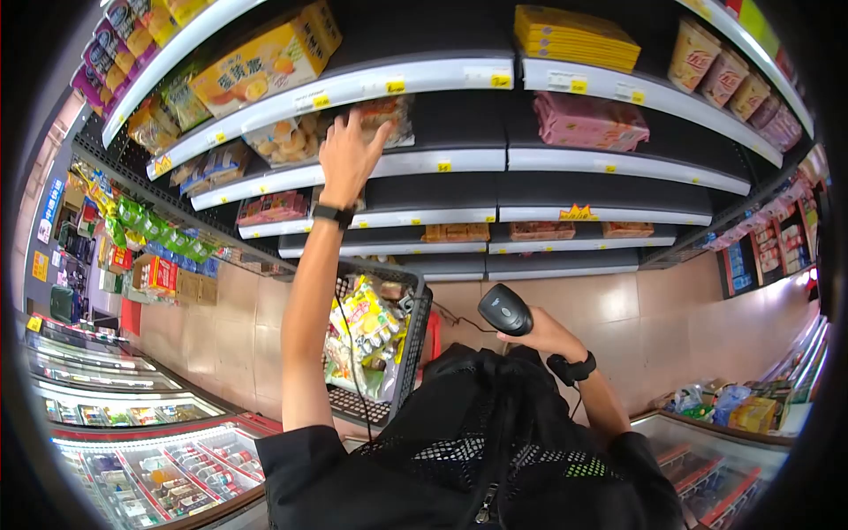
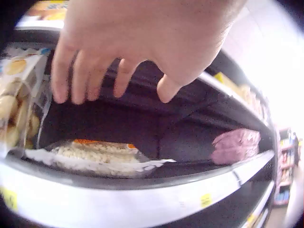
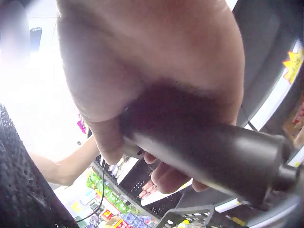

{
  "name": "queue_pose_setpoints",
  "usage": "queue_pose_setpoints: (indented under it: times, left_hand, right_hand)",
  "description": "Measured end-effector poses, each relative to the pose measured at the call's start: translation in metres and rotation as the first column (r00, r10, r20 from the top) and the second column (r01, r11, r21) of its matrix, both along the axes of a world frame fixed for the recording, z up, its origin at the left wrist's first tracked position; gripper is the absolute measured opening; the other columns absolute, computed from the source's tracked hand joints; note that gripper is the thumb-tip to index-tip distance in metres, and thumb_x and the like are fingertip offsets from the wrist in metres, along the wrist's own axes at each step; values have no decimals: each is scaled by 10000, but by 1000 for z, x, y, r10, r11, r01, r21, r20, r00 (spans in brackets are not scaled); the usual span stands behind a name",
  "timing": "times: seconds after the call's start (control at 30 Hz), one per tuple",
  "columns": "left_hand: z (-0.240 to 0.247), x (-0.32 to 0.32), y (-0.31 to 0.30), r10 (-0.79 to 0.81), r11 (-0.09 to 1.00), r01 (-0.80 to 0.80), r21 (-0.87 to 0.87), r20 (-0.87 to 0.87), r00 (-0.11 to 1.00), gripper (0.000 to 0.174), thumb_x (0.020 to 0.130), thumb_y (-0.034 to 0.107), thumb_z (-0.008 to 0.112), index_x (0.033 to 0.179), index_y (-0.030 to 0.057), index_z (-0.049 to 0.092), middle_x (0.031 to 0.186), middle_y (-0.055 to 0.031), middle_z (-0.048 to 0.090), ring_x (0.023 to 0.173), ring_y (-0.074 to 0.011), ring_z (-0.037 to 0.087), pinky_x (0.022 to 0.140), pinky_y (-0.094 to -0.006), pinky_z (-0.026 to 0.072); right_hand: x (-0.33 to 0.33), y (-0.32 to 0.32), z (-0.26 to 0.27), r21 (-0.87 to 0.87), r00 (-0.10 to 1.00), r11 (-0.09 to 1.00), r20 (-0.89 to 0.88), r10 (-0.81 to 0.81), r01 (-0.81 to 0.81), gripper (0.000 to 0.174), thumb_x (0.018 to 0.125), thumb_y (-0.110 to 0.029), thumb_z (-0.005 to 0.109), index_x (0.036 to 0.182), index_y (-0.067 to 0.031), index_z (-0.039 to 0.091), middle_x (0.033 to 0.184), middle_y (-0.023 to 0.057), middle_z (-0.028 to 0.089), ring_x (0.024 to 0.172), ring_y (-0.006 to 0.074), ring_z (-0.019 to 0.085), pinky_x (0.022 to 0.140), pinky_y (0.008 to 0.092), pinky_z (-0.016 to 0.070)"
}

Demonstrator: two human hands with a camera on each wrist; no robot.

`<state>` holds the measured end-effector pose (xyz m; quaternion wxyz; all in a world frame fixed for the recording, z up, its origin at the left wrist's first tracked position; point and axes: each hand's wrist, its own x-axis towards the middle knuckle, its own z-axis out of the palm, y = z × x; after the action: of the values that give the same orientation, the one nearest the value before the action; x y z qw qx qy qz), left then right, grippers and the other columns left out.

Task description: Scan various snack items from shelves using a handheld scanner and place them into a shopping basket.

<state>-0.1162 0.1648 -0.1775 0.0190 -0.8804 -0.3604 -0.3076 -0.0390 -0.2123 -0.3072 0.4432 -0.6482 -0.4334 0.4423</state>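
Left wrist view: the left hand [image 2: 137, 40], spread and empty, hovers above a clear snack bag [image 2: 99, 157] at the shelf's front edge [image 2: 118, 199], likely light, crushable, best pinched by its end, while the right hand [image 1: 552, 334] grips a barcode scanner [image 1: 505, 310].

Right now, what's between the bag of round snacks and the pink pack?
A clear bag lies beside the round snacks, then bare shelf runs to the pink pack; the left wrist view shows it.
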Motion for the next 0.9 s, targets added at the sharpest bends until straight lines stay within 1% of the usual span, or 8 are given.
queue_pose_setpoints:
  times: [0.1, 0.13, 0.17, 0.23, 0.37, 0.53, 0.67, 0.9]
  left_hand:
    - [-66, 60, 99, -53, 958, 44, -283, -25, 998, 784, 767, 744, 424, 1314, 186, 484, 1323, -178, 477, 1178, -440, 467, 915, -549, 405]
    - [-129, 82, 173, -373, 903, 375, -210, 49, 927, 856, 708, 799, 433, 1363, 248, 434, 1403, -175, 395, 1265, -433, 387, 961, -573, 354]
    - [-52, 74, 99, -75, 923, -10, -384, -205, 976, 866, 687, 773, 500, 1373, 253, 414, 1431, -164, 354, 1266, -442, 377, 965, -577, 346]
    - [-42, 77, 83, 124, 929, -192, -315, -226, 966, 830, 676, 726, 568, 1342, 242, 462, 1444, -158, 335, 1281, -417, 368, 963, -541, 369]
    - [-30, 73, 78, 68, 959, -106, -263, -150, 986, 629, 746, 660, 561, 1176, 206, 623, 1173, -143, 611, 1090, -313, 575, 894, -391, 462]
    - [-10, 45, 39, -68, 998, 68, 4, -41, 997, 509, 732, 490, 682, 1044, 88, 660, 996, -148, 661, 928, -328, 614, 820, -425, 483]
    - [3, 0, -9, -90, 996, 88, -22, -69, 994, 570, 747, 559, 643, 1115, 124, 639, 1165, -198, 539, 1125, -307, 479, 989, -473, 292]
    - [-42, -106, -82, -137, 989, 138, 54, -28, 990, 703, 725, 500, 690, 1314, 160, 511, 1330, -149, 452, 1200, -288, 428, 1023, -455, 254]
  right_hand:
    - [18, -22, 10, -73, 995, 993, -29, -97, 95, 371, 754, -231, 755, 976, 27, 608, 843, 84, 645, 777, 121, 554, 738, 300, 468]
    - [24, -31, 10, -63, 990, 989, -37, -136, 133, 351, 752, -222, 756, 951, 28, 609, 825, 74, 639, 757, 121, 546, 724, 297, 469]
    - [27, -41, 3, 16, 979, 979, -25, -203, 203, 317, 756, -221, 765, 884, 5, 584, 756, 2, 569, 705, 73, 491, 649, 261, 449]
    - [38, -60, -5, 43, 961, 961, 31, -276, 275, 320, 750, -219, 770, 889, 2, 585, 749, 1, 565, 705, 70, 476, 651, 257, 445]
    - [62, -93, -20, -66, 937, 935, 28, -348, 349, 303, 754, -199, 767, 895, 1, 588, 755, 12, 584, 695, 76, 508, 642, 255, 452]
    - [81, -88, -29, -99, 944, 945, -81, -321, 313, 226, 774, -144, 741, 853, -2, 584, 736, 21, 600, 660, 97, 571, 604, 252, 460]
    - [86, -61, -25, -86, 977, 976, -52, -206, 201, 226, 775, -140, 741, 864, -2, 585, 744, 17, 605, 670, 91, 577, 613, 250, 464]
    - [74, -6, -24, -84, 991, 996, -132, -32, 21, 343, 763, -236, 765, 941, 10, 606, 812, 22, 606, 741, 91, 523, 682, 265, 458]
